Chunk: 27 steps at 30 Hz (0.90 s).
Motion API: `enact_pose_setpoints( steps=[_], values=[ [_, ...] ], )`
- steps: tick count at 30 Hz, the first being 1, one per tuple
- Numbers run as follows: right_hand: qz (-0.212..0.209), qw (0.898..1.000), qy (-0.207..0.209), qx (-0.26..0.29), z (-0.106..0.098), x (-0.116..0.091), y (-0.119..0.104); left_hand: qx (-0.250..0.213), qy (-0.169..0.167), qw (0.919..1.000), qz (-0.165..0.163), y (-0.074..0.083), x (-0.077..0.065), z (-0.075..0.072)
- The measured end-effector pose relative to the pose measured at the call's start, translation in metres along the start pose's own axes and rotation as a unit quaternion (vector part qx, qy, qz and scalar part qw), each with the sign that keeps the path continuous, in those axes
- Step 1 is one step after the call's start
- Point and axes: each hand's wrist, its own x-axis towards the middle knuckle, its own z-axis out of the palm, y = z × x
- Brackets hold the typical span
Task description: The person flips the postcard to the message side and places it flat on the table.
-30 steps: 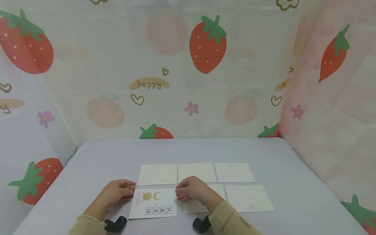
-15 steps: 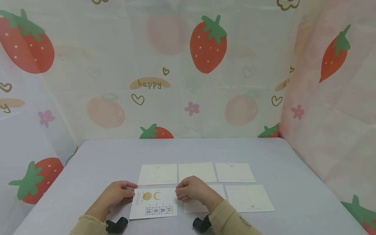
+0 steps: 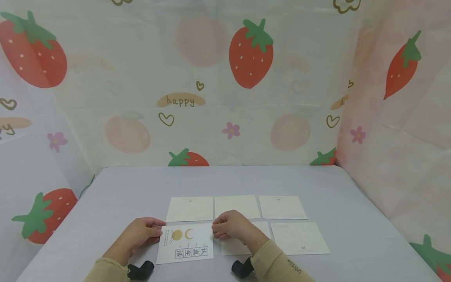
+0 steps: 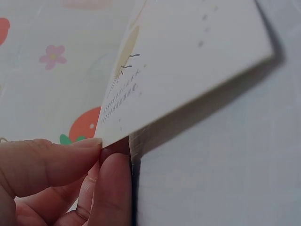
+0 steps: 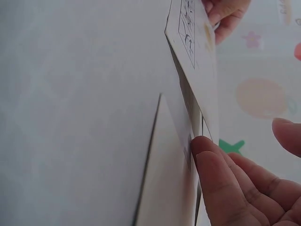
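Observation:
A white card (image 3: 184, 243) with a yellow sun, a crescent moon and boxed Chinese characters is at the front left of the card group. My left hand (image 3: 141, 235) pinches its far left corner between thumb and fingers. The left wrist view shows that card (image 4: 197, 61) tilted up, with a shadow under its edge. My right hand (image 3: 234, 227) is at the card's far right corner. In the right wrist view, its fingertips (image 5: 207, 150) are close by the card's edge, and the thumb (image 5: 288, 134) stands apart from them.
Three pale cards, blank but for small marks, form the back row, including the left one (image 3: 189, 209). Another pale card (image 3: 299, 238) lies front right, and one (image 3: 262, 228) is partly under my right hand. Black wrist devices (image 3: 141, 270) show below both hands. Strawberry-print cloth (image 3: 250, 55) surrounds the table.
My left hand has moved slightly right and its fingers have come onto the card's corner. The card's far edge has risen a little. The right hand has hardly moved.

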Motion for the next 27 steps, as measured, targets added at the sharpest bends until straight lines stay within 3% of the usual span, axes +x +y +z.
enact_pose_setpoints(
  steps=[10,27],
  values=[
    [-0.007,1.0,-0.001,0.013,0.0026,0.0032,0.0026,-0.004,0.0,1.0,-0.007,0.0015,-0.0021,-0.0005],
    [-0.011,1.0,0.02,-0.016,0.0044,0.0031,0.0017,-0.039,-0.013,0.9991,0.007,0.0054,-0.0033,-0.0009]
  ],
)
